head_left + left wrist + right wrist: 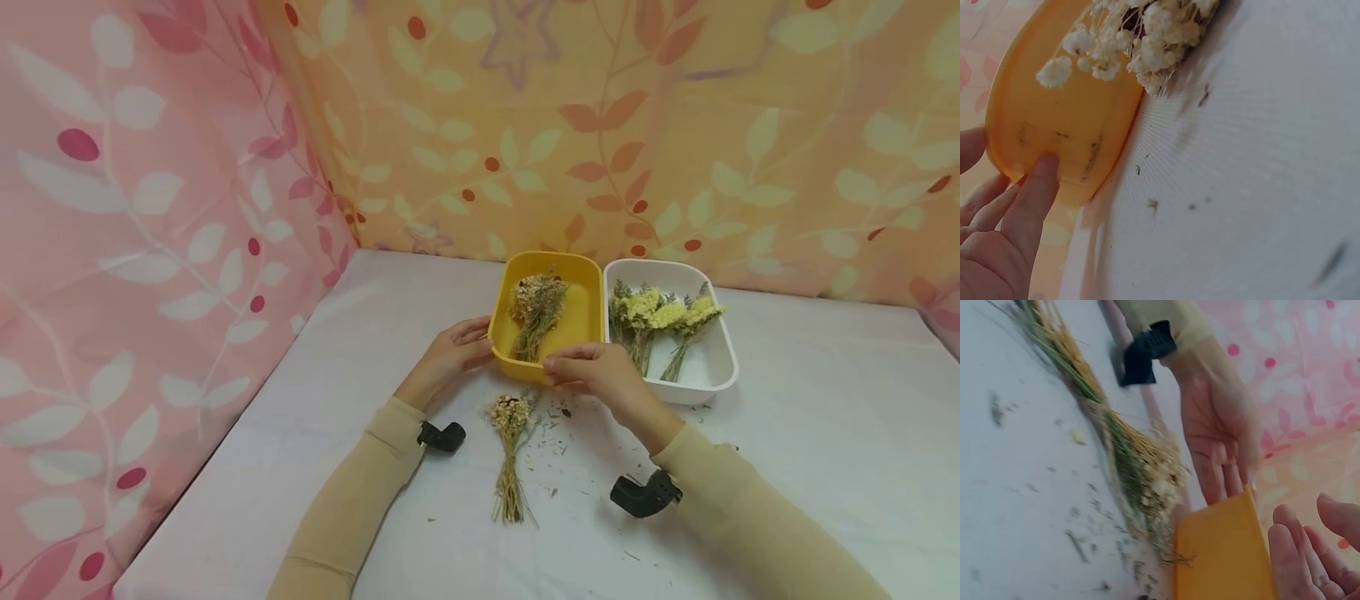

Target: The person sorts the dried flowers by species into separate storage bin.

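A yellow tray (581,312) stands between both hands, with dried cream-coloured flowers (537,304) lying inside it. Along its left wall, my left hand (453,354) touches the side with fairly straight fingers; the left wrist view shows a fingertip (1046,164) against the outer wall. My right hand (600,375) is at the front right corner, its fingers extended beside the wall and its thumb apart in the right wrist view. On the table in front of the tray lies a tied bunch of dried flowers (510,458), stems toward me, held by neither hand.
A white tray (723,358) adjoins the yellow one on the right and holds several bunches of yellow dried flowers (666,315). Plant crumbs (555,442) are scattered over the white tabletop (420,533). Patterned cloth walls (480,133) rise behind and at the left.
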`<control>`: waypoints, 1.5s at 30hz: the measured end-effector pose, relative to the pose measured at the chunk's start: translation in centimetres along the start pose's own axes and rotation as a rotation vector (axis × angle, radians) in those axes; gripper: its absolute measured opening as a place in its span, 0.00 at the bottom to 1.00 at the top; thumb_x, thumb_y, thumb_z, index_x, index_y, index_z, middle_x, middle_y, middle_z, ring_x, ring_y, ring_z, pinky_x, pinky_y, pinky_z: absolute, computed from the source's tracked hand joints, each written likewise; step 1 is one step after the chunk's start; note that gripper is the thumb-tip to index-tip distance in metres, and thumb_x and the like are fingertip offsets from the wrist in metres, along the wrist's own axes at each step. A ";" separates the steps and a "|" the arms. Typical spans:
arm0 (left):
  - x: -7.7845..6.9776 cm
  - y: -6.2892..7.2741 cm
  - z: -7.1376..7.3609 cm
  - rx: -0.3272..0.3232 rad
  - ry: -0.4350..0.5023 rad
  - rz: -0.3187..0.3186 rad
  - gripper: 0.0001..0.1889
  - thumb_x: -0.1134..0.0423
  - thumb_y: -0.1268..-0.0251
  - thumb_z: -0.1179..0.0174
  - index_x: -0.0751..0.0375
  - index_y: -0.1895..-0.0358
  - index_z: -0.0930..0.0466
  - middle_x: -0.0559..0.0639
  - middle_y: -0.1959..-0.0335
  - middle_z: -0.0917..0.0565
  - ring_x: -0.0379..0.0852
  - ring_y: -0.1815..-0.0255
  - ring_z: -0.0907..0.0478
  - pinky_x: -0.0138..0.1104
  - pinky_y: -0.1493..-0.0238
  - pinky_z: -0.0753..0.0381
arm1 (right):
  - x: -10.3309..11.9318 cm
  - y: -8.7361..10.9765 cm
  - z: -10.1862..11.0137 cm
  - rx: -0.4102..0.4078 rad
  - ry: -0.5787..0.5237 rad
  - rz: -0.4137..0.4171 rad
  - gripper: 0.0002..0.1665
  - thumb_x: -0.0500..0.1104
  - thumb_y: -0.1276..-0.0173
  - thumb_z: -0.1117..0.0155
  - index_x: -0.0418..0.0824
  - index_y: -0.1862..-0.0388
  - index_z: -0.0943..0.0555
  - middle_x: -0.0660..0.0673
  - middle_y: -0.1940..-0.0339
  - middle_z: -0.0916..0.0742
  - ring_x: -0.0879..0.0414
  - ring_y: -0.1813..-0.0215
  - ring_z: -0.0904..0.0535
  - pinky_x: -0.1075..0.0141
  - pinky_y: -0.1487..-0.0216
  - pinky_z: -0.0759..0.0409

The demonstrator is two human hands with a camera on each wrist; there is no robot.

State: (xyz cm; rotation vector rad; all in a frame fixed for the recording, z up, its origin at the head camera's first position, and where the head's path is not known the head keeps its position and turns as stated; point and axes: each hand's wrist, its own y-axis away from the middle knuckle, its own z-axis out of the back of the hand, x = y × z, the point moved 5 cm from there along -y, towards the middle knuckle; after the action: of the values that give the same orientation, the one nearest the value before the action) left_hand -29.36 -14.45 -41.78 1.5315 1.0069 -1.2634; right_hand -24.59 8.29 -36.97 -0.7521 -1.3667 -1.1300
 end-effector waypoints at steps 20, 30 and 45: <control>-0.1 0.1 -0.2 0.013 0.000 -0.013 0.29 0.71 0.26 0.46 0.66 0.25 0.40 0.63 0.26 0.33 0.62 0.29 0.30 0.42 0.33 0.21 | -4.0 2.3 -3.1 0.149 0.023 -0.063 0.21 0.43 0.32 0.32 0.23 0.55 0.16 0.40 0.68 0.09 0.55 0.67 0.12 0.60 0.59 0.09; -0.1 0.1 -0.2 0.005 0.014 -0.002 0.29 0.72 0.27 0.46 0.66 0.25 0.39 0.63 0.26 0.32 0.62 0.29 0.30 0.43 0.33 0.21 | -5.1 3.0 -4.4 0.211 0.031 -0.128 0.18 0.41 0.32 0.36 0.24 0.56 0.15 0.36 0.61 0.09 0.57 0.66 0.11 0.66 0.60 0.10; -0.1 0.0 -0.1 0.001 0.028 -0.006 0.29 0.72 0.26 0.47 0.67 0.25 0.40 0.64 0.26 0.32 0.62 0.28 0.31 0.40 0.35 0.19 | -6.4 3.5 -6.7 0.194 0.051 -0.221 0.16 0.45 0.40 0.26 0.32 0.62 0.11 0.46 0.78 0.11 0.61 0.77 0.14 0.68 0.72 0.12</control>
State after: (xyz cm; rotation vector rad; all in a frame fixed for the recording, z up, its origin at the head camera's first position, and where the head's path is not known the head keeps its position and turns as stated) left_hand -29.30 -14.34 -41.63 1.5523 1.0297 -1.2496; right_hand -18.04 4.38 -43.25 -0.4375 -1.5181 -1.1585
